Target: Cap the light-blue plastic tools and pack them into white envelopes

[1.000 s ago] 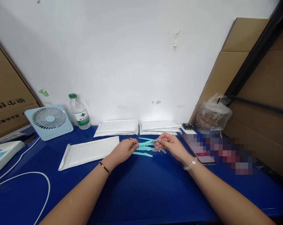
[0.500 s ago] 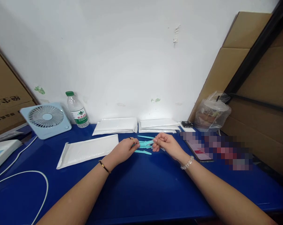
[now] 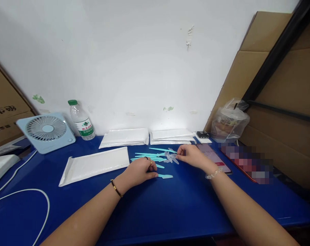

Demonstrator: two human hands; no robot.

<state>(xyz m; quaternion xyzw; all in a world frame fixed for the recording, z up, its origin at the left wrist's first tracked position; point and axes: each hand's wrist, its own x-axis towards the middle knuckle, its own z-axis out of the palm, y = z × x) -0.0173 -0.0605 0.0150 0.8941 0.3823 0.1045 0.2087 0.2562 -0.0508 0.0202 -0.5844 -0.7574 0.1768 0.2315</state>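
My left hand (image 3: 142, 171) is closed on a turquoise eyebrow razor (image 3: 166, 176), whose blade end points right, just above the table. Beyond it lies a loose pile of several turquoise eyebrow razors (image 3: 147, 154), handles to the left. A cluster of small translucent caps (image 3: 173, 160) sits at the pile's right end. My right hand (image 3: 192, 155) is at these caps, with thumb and fingers drawn together. What its fingertips pinch, if anything, is too small to tell.
White padded envelopes (image 3: 93, 165) lie left of the pile and along the wall. A blue fan (image 3: 47, 131) and a water bottle (image 3: 81, 121) stand back left. On the right are a phone (image 3: 216, 159), a bagged cup (image 3: 229, 123) and cardboard (image 3: 249, 48). A white cable (image 3: 47, 201) loops at left.
My hands have moved apart from over the pile. The left came nearer with one razor, while the right shifted right to the caps. More razors and caps now show.
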